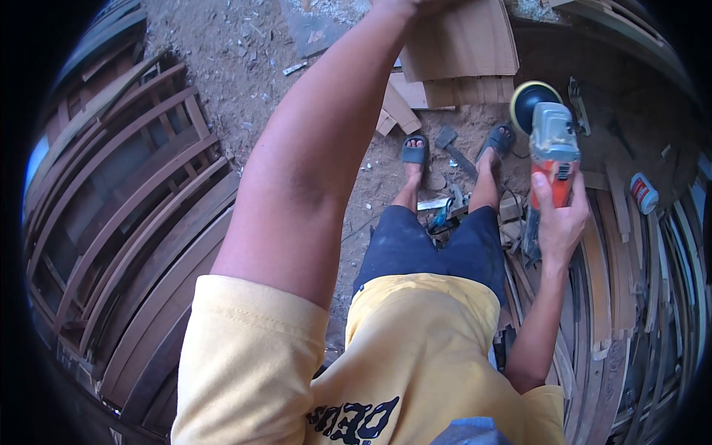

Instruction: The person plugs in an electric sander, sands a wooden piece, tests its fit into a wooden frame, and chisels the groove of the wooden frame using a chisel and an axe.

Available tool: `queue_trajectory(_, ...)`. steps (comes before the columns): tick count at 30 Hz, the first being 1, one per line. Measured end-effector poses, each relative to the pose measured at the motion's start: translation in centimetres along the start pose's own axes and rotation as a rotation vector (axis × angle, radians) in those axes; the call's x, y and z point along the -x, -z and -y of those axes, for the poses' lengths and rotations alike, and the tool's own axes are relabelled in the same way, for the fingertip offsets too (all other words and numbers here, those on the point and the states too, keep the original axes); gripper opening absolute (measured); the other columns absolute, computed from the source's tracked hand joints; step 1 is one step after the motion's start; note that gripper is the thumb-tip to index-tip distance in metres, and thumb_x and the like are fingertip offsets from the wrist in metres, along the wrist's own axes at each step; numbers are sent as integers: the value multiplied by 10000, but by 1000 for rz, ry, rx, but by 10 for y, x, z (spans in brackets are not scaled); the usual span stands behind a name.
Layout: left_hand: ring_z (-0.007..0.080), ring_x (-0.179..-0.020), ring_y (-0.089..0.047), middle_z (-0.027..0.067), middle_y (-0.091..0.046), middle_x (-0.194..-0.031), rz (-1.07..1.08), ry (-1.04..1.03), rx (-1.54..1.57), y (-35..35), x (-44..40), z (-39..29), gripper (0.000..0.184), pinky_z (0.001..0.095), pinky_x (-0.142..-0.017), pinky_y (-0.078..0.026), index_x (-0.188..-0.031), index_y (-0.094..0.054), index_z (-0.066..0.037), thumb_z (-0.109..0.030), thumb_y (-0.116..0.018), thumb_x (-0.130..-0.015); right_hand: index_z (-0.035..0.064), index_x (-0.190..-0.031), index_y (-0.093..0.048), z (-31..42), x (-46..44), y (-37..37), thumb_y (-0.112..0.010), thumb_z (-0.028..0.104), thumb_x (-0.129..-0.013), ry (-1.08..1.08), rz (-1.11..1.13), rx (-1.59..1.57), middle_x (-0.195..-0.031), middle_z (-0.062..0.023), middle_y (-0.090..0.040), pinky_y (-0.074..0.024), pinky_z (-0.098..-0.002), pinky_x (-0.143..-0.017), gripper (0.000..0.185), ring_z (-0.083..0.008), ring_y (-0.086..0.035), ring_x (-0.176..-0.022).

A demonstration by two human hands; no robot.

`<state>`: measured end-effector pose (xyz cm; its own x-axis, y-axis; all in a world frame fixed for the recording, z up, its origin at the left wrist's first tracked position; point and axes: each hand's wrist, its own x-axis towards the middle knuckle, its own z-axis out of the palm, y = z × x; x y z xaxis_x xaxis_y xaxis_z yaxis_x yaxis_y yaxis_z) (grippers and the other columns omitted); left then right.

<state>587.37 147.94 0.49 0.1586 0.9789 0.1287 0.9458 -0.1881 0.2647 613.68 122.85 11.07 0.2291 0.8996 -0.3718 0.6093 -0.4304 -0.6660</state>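
Observation:
My right hand (pixel 561 226) is wrapped around the orange body of an angle grinder (pixel 555 137), thumb along its side. The grinder carries a round, yellow-rimmed disc pad (pixel 528 107) at its far end, held apart from the wood. My left arm stretches forward to the top edge of the view. Only a sliver of my left hand (pixel 426 4) shows there, beside a brown wooden panel (pixel 461 46); its fingers are cut off, so I cannot tell whether it grips the panel. More wood pieces (pixel 400 110) lie under the panel.
Slatted wooden frames (pixel 130 200) stack up on the left. Long wood strips (pixel 597 274) fill the right side, near a white bottle (pixel 644 194). A hammer-like tool (pixel 458 150) lies between my sandalled feet on the dirt floor (pixel 215 67).

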Motion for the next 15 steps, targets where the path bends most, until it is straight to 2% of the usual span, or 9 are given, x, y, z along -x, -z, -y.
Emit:
queue_trajectory(2, 443, -1565, -187, 245, -259, -1679, 11, 3, 24, 3, 1, -2, 911, 519, -1290, -85, -1598, -417, -264, -801, -506, -867, -6, -1314, -635, 16, 10, -9, -827, 383, -866, 41, 53, -3, -1037, -194, -756, -568, -392, -856, 624, -282, -757, -951)
queue_trajectory(5, 438, -1566, -187, 248, -256, -1679, 15, 0, 41, 6, 1, -1, 908, 517, -1291, -79, -1599, -415, -263, -796, -506, -869, -14, -1304, -635, 26, 21, -36, -860, 369, -824, 114, 193, -37, -1024, -233, -754, -581, -421, -833, 653, -370, -764, -967)
queue_trajectory(8, 434, -1567, -188, 251, -258, -1678, 12, -4, 22, 5, 0, 0, 912, 515, -1290, -78, -1600, -413, -265, -797, -506, -866, -22, -1291, -637, 32, 25, -62, -873, 421, -800, 164, 235, 1, -1079, -264, -733, -587, -459, -822, 702, -443, -736, -960)
queue_trajectory(15, 431, -1569, -186, 258, -260, -1675, 14, 5, 9, 2, 1, 0, 917, 523, -1288, -59, -1602, -410, -264, -800, -501, -863, -28, -1289, -639, 43, 24, -70, -861, 457, -804, 153, 250, 60, -1093, -258, -727, -586, -475, -808, 721, -438, -738, -940)
